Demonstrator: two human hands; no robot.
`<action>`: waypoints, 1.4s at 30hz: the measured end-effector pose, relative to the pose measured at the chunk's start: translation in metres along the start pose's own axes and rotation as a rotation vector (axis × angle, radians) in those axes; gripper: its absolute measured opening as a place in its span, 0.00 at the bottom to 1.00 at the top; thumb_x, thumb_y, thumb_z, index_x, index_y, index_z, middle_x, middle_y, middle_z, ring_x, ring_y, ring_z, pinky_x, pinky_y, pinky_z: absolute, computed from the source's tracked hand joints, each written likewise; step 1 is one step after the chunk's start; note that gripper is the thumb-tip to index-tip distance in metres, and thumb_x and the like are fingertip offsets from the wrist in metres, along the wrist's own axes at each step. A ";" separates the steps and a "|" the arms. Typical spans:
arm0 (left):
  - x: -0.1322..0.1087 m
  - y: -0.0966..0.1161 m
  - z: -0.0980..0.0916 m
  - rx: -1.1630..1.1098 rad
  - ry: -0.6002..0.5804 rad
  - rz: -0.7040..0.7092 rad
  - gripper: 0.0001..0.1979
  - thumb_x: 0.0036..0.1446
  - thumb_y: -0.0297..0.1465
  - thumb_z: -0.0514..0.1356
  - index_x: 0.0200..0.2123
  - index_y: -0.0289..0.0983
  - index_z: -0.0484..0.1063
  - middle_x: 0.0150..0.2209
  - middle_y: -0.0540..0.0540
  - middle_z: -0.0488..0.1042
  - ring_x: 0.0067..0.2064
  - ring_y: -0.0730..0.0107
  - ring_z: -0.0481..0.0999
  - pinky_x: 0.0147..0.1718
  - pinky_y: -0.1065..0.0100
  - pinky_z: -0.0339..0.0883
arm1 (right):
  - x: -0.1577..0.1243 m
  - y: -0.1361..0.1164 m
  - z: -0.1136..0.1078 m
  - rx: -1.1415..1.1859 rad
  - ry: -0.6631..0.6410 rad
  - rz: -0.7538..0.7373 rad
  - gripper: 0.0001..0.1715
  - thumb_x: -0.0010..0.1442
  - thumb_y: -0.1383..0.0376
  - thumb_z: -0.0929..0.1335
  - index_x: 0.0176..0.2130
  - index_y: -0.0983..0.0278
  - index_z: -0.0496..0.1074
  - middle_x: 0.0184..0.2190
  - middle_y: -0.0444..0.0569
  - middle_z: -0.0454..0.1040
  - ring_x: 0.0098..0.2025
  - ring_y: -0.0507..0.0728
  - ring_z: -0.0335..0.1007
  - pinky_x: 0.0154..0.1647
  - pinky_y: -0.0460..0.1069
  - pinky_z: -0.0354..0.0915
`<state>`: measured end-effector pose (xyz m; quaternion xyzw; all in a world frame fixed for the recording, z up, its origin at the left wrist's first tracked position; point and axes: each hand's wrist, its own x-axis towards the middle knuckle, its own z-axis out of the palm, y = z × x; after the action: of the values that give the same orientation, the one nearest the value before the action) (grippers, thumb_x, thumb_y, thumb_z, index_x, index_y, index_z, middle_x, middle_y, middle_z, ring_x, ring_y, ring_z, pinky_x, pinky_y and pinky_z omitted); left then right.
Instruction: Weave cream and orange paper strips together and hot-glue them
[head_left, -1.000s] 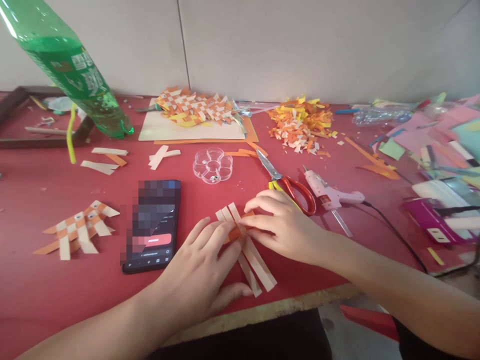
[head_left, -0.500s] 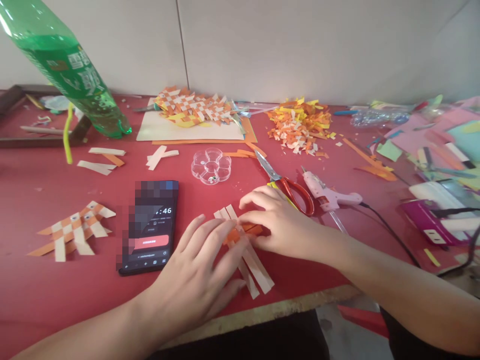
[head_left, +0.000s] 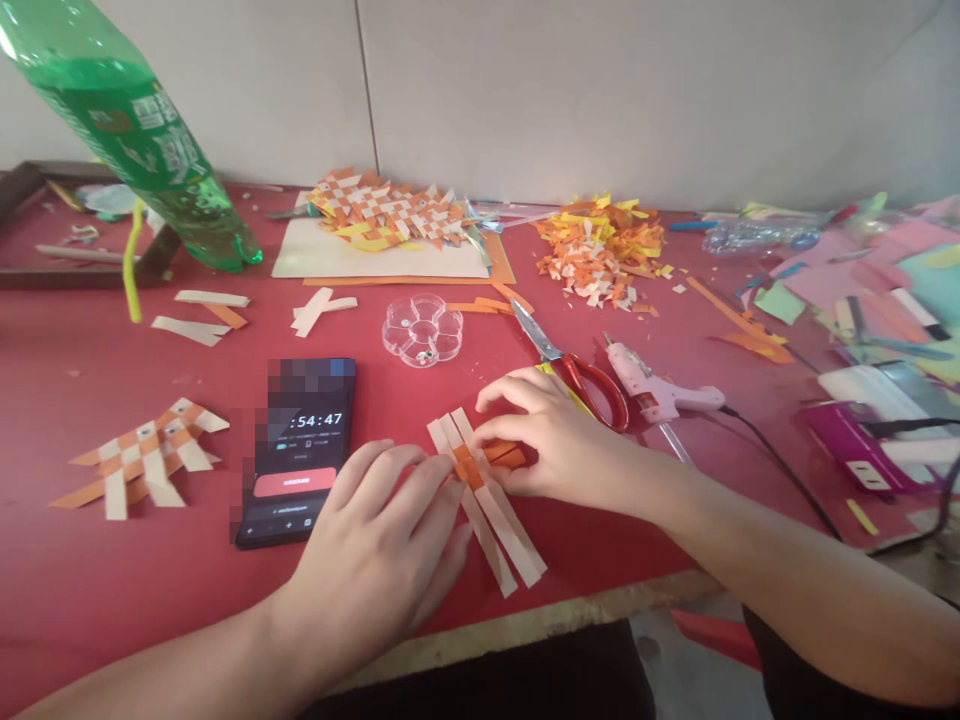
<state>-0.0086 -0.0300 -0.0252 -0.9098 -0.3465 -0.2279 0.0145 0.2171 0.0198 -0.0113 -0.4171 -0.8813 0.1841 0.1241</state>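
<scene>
Woven paper strips [head_left: 495, 518] lie on the red table in front of me, cream ones running lengthwise with short orange strips [head_left: 470, 466] crossing their middle. At the left side of the weave, my left hand [head_left: 386, 535] has its fingers curled and fingertips on the crossing; its thumb sits low beside the cream strips. My right hand [head_left: 544, 430] holds the right side, the loose orange ends lying between its thumb and curved fingers. What the left fingertips cover is hidden.
Scissors [head_left: 536, 330] and a pink glue gun [head_left: 652, 385] lie beyond my right hand. A phone [head_left: 300, 450] and a finished woven paper fish [head_left: 150, 450] are at left. Behind stand a clear divided box [head_left: 422, 332], paper scraps [head_left: 600, 245] and a green bottle [head_left: 165, 150].
My left hand has drawn back slightly left, uncovering the orange crossing at the middle of the strips. My right hand has stayed nearly in place.
</scene>
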 end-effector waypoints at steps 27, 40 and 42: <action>0.000 0.002 0.013 0.001 -0.172 -0.029 0.22 0.67 0.40 0.50 0.57 0.37 0.70 0.53 0.41 0.73 0.47 0.53 0.67 0.53 0.49 0.57 | 0.004 -0.001 -0.005 0.005 -0.043 0.005 0.07 0.57 0.65 0.72 0.38 0.59 0.80 0.46 0.50 0.70 0.52 0.60 0.61 0.55 0.59 0.61; -0.001 0.002 0.016 -0.013 -0.200 -0.043 0.25 0.67 0.42 0.49 0.59 0.35 0.67 0.53 0.41 0.70 0.48 0.53 0.64 0.53 0.51 0.54 | 0.002 0.001 -0.004 -0.012 -0.039 -0.006 0.05 0.57 0.65 0.71 0.37 0.58 0.79 0.46 0.49 0.70 0.51 0.60 0.62 0.54 0.58 0.61; -0.001 0.003 0.016 -0.011 -0.201 -0.035 0.25 0.66 0.42 0.50 0.59 0.34 0.67 0.53 0.40 0.70 0.47 0.53 0.64 0.52 0.51 0.54 | 0.002 0.001 -0.004 -0.012 -0.044 -0.005 0.05 0.57 0.65 0.71 0.36 0.58 0.79 0.46 0.49 0.70 0.52 0.60 0.62 0.55 0.58 0.61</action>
<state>-0.0014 -0.0300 -0.0397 -0.9220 -0.3608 -0.1375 -0.0296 0.2179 0.0231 -0.0083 -0.4116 -0.8860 0.1874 0.1027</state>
